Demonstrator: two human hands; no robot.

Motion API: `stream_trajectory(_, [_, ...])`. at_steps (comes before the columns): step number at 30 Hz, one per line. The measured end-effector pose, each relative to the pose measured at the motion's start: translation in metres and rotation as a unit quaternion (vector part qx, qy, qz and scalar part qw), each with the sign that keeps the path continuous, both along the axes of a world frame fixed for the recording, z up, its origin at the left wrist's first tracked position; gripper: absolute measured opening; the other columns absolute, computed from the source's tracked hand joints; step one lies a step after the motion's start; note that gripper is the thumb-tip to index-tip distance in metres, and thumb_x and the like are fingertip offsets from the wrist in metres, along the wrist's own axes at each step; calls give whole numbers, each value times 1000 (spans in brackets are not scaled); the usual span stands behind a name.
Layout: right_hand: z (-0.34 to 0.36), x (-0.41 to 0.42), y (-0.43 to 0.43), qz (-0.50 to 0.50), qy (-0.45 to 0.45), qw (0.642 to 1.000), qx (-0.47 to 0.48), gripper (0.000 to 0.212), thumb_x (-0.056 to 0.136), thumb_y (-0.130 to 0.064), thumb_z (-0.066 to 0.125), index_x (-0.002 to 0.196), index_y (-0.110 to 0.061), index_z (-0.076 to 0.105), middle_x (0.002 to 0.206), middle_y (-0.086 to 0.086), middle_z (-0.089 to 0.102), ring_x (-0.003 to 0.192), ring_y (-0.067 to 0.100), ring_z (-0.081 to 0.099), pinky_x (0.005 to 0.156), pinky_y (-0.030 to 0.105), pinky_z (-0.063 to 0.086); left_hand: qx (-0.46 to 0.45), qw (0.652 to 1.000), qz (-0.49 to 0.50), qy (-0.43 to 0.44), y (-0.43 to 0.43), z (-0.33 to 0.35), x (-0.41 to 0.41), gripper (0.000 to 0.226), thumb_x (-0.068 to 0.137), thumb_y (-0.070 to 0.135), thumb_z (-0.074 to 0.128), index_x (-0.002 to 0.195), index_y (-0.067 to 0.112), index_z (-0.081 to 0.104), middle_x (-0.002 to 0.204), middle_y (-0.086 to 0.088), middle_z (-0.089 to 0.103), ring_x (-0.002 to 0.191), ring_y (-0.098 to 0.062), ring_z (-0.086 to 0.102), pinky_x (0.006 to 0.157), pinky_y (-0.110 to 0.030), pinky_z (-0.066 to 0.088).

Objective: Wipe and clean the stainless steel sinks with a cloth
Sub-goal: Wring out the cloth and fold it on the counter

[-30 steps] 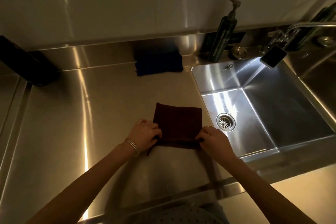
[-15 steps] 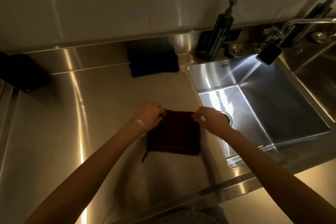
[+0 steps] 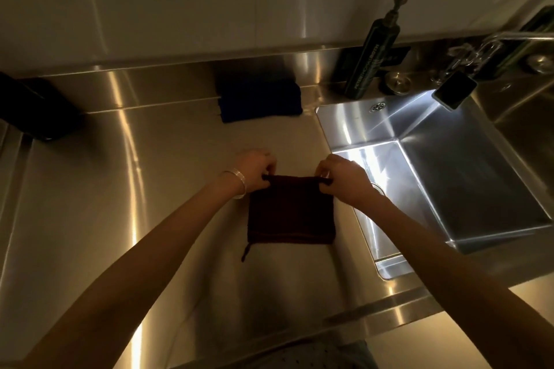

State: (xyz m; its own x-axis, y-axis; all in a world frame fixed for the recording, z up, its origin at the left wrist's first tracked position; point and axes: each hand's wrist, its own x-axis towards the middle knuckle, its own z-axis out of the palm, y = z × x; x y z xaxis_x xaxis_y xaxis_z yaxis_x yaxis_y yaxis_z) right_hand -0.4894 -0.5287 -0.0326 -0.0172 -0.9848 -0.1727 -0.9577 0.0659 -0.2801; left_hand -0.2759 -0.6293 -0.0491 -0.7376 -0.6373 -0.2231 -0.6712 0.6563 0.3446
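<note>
Fingers (image 3: 269, 167) of left hand (image 3: 254, 169) and right hand (image 3: 343, 181) pinch far corners of cloth (image 3: 290, 213) on surface (image 3: 150, 189) | step: folding cloth, likely | next: one-hand grip, carry to sink (image 3: 467, 177)

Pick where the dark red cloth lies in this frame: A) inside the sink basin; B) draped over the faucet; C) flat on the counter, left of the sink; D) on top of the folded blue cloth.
C: the dark red cloth lies flat on the steel counter beside the sink, with the left hand and right hand pinching its far corners.
</note>
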Motion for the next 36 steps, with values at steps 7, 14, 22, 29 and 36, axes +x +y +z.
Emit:
stream_trajectory(7, [0, 18, 92, 121, 19, 975, -183, 31, 55, -9, 83, 83, -13, 70, 82, 5, 65, 70, 26, 63, 62, 33, 46, -140, 988, -26, 56, 94, 13, 45, 26, 57, 21, 79, 77, 21, 63, 81, 2, 65, 75, -21, 63, 77, -32, 34])
stream_trajectory(14, [-41, 26, 140, 185, 93, 961, -186, 35, 54, -16, 88, 86, -18, 75, 81, 2, 68, 71, 22, 66, 64, 28, 50, -181, 980, -83, -13, 150, -12, 55, 33, 43, 31, 86, 70, 25, 68, 74, 6, 66, 66, -16, 63, 70, -29, 30])
stream_trajectory(22, [0, 21, 110, 44, -41, 980, -191, 28, 57, 0, 79, 82, -11, 74, 81, 7, 69, 72, 29, 67, 67, 39, 48, -141, 979, 64, 130, 119, 14, 52, 24, 57, 14, 82, 77, 20, 71, 78, 3, 70, 72, -20, 67, 78, -33, 43])
stream_trajectory(29, [4, 20, 106, 176, 70, 958, -214, 28, 48, -7, 83, 72, -17, 74, 71, 0, 66, 67, 22, 65, 70, 30, 45, -193, 975, -93, 58, 116, 18, 53, 28, 45, 22, 85, 67, 22, 68, 70, 5, 66, 68, -17, 66, 81, -29, 35])
stream_trajectory(36, [-18, 16, 119, 223, 31, 963, -148, 19, 57, -25, 85, 71, -27, 73, 68, -10, 65, 66, 12, 65, 78, 29, 48, -146, 982, -116, 41, 129, -7, 64, 19, 62, 41, 81, 73, 28, 72, 77, 11, 68, 81, -10, 66, 85, -26, 30])
